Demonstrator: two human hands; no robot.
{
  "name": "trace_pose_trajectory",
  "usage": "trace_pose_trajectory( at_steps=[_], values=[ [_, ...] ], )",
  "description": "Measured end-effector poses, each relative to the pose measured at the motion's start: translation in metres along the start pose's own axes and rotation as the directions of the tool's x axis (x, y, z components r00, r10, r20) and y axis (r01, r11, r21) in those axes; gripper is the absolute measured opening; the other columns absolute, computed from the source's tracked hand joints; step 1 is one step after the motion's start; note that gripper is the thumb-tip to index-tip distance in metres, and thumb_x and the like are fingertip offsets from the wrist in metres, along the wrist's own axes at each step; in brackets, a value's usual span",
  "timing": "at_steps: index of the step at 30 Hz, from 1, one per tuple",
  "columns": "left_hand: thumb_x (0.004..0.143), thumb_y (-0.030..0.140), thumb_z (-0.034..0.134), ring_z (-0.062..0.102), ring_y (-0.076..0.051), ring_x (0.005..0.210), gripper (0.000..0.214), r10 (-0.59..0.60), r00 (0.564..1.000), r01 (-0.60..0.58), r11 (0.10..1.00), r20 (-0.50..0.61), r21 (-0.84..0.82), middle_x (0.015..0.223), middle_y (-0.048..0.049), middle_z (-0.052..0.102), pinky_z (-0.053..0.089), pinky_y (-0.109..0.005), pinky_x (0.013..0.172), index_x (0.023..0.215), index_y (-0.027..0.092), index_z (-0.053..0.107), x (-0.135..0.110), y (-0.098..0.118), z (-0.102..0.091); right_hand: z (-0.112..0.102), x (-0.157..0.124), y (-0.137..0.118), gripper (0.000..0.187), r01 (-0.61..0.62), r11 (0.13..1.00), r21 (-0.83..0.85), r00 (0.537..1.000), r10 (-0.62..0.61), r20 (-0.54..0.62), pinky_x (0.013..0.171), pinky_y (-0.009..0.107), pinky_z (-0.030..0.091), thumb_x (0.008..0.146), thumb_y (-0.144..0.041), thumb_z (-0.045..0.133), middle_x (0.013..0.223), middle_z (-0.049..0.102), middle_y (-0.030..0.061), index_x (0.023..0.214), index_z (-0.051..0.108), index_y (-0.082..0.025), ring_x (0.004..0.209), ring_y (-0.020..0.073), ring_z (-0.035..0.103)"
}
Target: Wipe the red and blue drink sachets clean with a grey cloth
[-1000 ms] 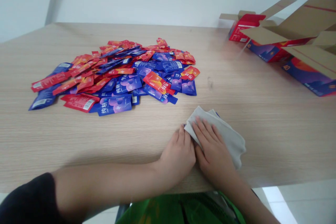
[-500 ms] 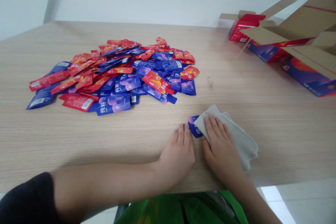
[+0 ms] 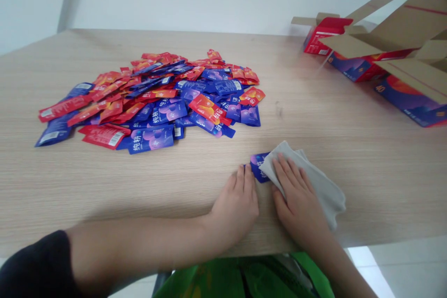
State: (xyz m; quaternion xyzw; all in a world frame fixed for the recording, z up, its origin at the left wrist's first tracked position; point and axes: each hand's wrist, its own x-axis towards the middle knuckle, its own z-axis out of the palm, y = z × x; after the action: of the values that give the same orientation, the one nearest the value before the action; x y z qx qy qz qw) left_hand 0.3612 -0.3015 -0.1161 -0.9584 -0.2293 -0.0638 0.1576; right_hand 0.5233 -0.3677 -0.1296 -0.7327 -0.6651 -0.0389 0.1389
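Near the table's front edge lies a blue sachet (image 3: 258, 166) with purple round shapes and white lettering. My left hand (image 3: 239, 200) has its fingers pressed together on the left end of this sachet, pinning it against the tabletop. A folded grey cloth (image 3: 324, 188) covers the sachet's right part. Over the cloth, my right hand (image 3: 296, 195) holds it down with the fingers stretched along it and the thumb at its near edge. What lies under the cloth is hidden.
A large heap of red and blue sachets (image 3: 160, 102) spreads over the table's left and middle. At the right stand a small red carton (image 3: 319, 39) and two larger open cartons, a farther one (image 3: 352, 67) and a nearer one (image 3: 408, 98). A wall rises behind the table.
My right hand and the cloth have slid slightly to the right, so a little more of the blue sachet shows. My left hand stays in place.
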Motion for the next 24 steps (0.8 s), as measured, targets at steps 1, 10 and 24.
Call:
trace_pose_trajectory(
  at_steps=[1, 10, 24],
  values=[
    [0.089, 0.019, 0.051, 0.059, -0.036, 0.120, 0.044, -0.002, 1.000, 0.002, 1.000, 0.000, 0.004, 0.133, -0.0267, 0.056, 0.054, -0.040, 0.092, 0.127, -0.002, 0.060, 0.000, 0.000, 0.000, 0.000, -0.001, 0.004, 0.057, -0.024, 1.000, -0.008, 1.000, 0.024, -0.004, 0.116, 0.053, 0.029, 0.092, -0.018, 0.033, 0.155, 0.034, 0.0112, 0.147, 0.039, -0.006, 0.144, 0.0268, 0.028],
    [0.089, 0.018, 0.051, 0.060, -0.036, 0.119, 0.043, -0.007, 1.000, 0.007, 1.000, -0.010, 0.012, 0.131, -0.0269, 0.057, 0.054, -0.040, 0.092, 0.125, -0.002, 0.062, 0.000, 0.001, 0.001, 0.002, 0.007, -0.001, 0.055, -0.042, 0.999, 0.031, 0.999, 0.043, -0.017, 0.116, 0.053, 0.030, 0.094, -0.019, 0.033, 0.154, 0.036, 0.0153, 0.146, 0.040, -0.002, 0.144, 0.0283, 0.028],
    [0.090, 0.018, 0.050, 0.060, -0.036, 0.119, 0.043, 0.004, 1.000, -0.004, 1.000, -0.007, 0.002, 0.132, -0.0262, 0.058, 0.053, -0.040, 0.091, 0.126, -0.002, 0.061, 0.000, -0.001, 0.002, 0.000, 0.024, 0.013, 0.054, 0.032, 0.989, 0.141, 0.999, -0.034, 0.010, 0.117, 0.052, 0.030, 0.091, -0.020, 0.035, 0.151, 0.041, 0.0100, 0.142, 0.047, -0.009, 0.142, 0.0257, 0.034]
  ],
)
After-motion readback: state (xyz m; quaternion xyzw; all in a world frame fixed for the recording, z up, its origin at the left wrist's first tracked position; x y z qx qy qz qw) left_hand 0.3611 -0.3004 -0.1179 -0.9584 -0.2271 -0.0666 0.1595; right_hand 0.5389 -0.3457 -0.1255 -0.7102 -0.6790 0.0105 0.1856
